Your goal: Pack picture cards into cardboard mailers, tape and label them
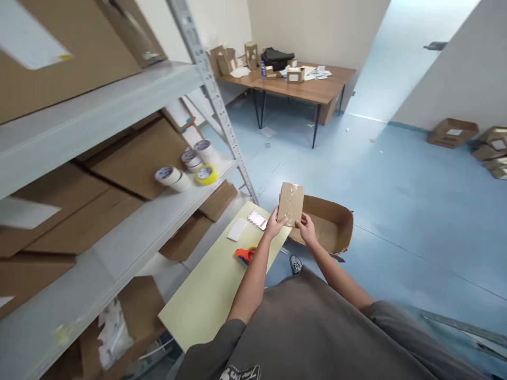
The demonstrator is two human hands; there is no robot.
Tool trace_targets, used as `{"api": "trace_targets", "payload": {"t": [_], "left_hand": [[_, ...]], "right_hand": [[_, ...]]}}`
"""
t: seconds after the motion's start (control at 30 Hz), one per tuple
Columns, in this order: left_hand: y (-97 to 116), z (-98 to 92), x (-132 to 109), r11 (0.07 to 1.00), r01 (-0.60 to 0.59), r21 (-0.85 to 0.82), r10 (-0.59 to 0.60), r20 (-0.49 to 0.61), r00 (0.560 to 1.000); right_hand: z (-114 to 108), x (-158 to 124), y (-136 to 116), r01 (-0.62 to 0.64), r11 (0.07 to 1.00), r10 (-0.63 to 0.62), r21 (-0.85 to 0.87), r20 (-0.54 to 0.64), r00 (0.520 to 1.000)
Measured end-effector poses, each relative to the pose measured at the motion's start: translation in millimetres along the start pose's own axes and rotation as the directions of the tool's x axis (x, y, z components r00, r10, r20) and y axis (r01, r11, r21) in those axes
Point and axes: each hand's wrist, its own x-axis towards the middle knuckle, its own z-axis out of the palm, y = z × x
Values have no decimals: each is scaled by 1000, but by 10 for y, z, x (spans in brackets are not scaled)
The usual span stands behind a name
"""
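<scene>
Between my hands I hold a small flat cardboard box [291,203] with clear tape running down its face. My left hand [273,224] grips its lower left edge, thumb on the front. At its lower right corner, my right hand [306,229] is closed on it too. Beyond and below stands a large open cardboard carton [343,232] on the floor, partly hidden by the box and my arm. On the pale yellow table [209,285] to the left lie an orange tape dispenser [245,255], a white card-like item [237,230] and a blurred-out white sheet or phone [257,219].
A metal shelf rack [214,95] with cartons rises close on the left, holding white tape rolls [173,178] and a yellow tape roll [206,174]. A brown desk [317,91] with boxes and papers stands at the back. More cartons [452,133] sit along the right wall.
</scene>
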Motion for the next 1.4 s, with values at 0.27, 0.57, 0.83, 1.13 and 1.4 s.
{"api": "trace_targets", "payload": {"t": [0.27, 0.57, 0.83, 1.13, 1.4], "left_hand": [[-151, 535, 936, 989, 126, 82, -129, 25, 991], [-250, 164, 1120, 917, 299, 263, -208, -324, 923], [-180, -138, 778, 941, 247, 234, -134, -411, 902], [-164, -787, -223, 971, 190, 146, -94, -497, 862], [-266, -1652, -1593, 984, 157, 84, -62, -668, 741]], "right_hand": [[-534, 823, 1, -111, 971, 102, -213, -53, 993], [-431, 1136, -174, -50, 903, 70, -427, 32, 997], [-89, 1052, -309, 16, 897, 40, -442, 117, 992], [701, 446, -387, 171, 889, -35, -425, 309, 950], [1720, -499, -421, 382, 834, -138, -398, 519, 843]]}}
